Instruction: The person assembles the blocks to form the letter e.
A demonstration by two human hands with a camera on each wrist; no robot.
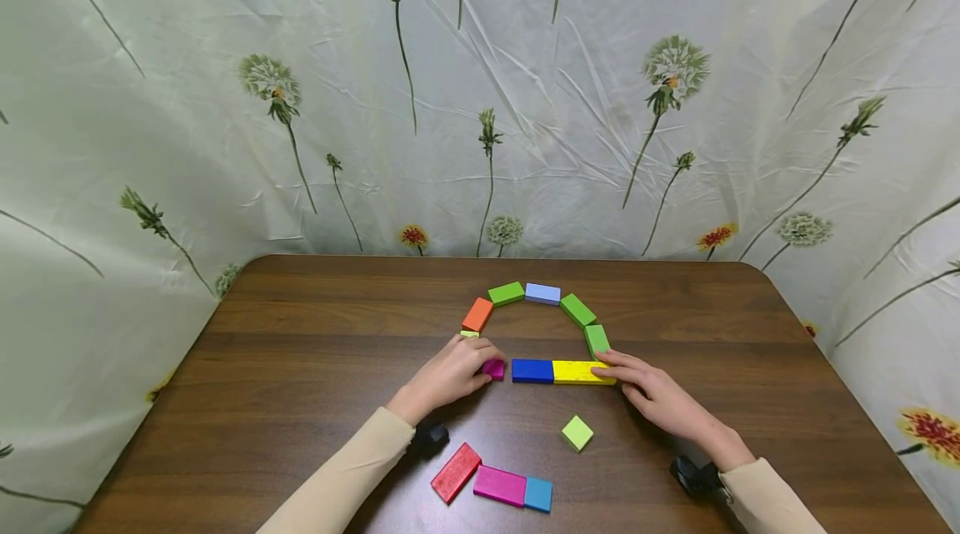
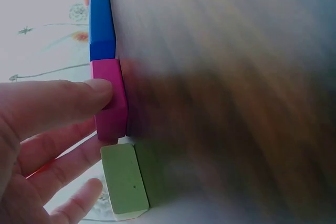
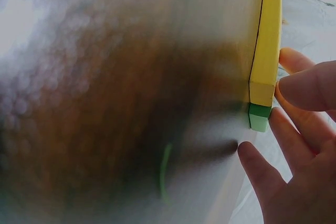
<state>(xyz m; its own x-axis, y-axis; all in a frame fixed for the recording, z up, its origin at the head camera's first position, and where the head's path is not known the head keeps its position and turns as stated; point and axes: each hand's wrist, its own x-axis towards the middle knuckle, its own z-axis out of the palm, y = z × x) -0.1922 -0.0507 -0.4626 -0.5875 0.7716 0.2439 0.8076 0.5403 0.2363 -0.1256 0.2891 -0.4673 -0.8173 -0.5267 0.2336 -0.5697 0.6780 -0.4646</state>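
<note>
My left hand [image 1: 453,377] pinches a magenta block [image 1: 493,369] at the left end of a straight row. In the left wrist view, its thumb lies on the near side of that block, with a pale green block [image 2: 125,179] just beside it. Rightward the row continues with a blue block [image 1: 532,371] and a yellow block [image 1: 573,372]. Fingers of my right hand [image 1: 660,396], nearly straight, touch the yellow block's right end. Above the row curves an arch of blocks: orange [image 1: 477,315], green [image 1: 506,293], light blue [image 1: 543,293], then two green ones [image 1: 577,311].
Nearer on the brown wooden table [image 1: 300,367] lie a lime block [image 1: 577,433], a red block [image 1: 456,472], and a magenta block [image 1: 499,486] touching a blue one [image 1: 537,494]. A flower-patterned curtain [image 1: 465,101] hangs behind the table's far edge.
</note>
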